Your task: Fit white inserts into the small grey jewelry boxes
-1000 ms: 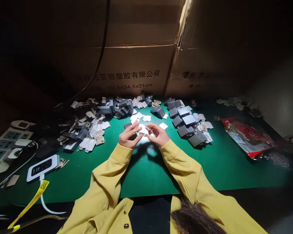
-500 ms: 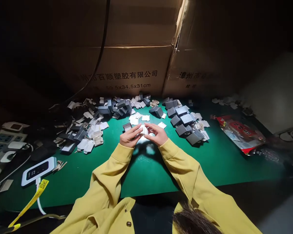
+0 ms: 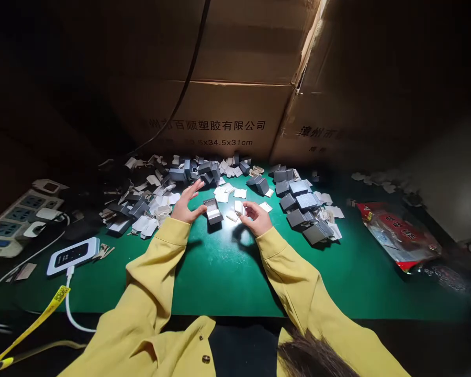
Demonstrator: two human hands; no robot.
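My right hand pinches a small white folded insert between thumb and fingertips, over the middle of the green table. My left hand holds nothing; its fingers are spread, and the thumb points at a small dark grey box. That box stands open, with its lid tipped back and something white inside. Whether the left thumb touches it I cannot tell. A small white piece lies between the box and my right hand, with flat white pieces just behind.
Piles of grey boxes and white scraps lie at left and right. A red printed plastic bag is far right. A white device with a screen and a power strip sit left. Cardboard cartons wall the back.
Both hands were together around the white piece. My left hand has let go and moved left, opening beside the grey box. My right hand keeps the piece. The view has shifted slightly.
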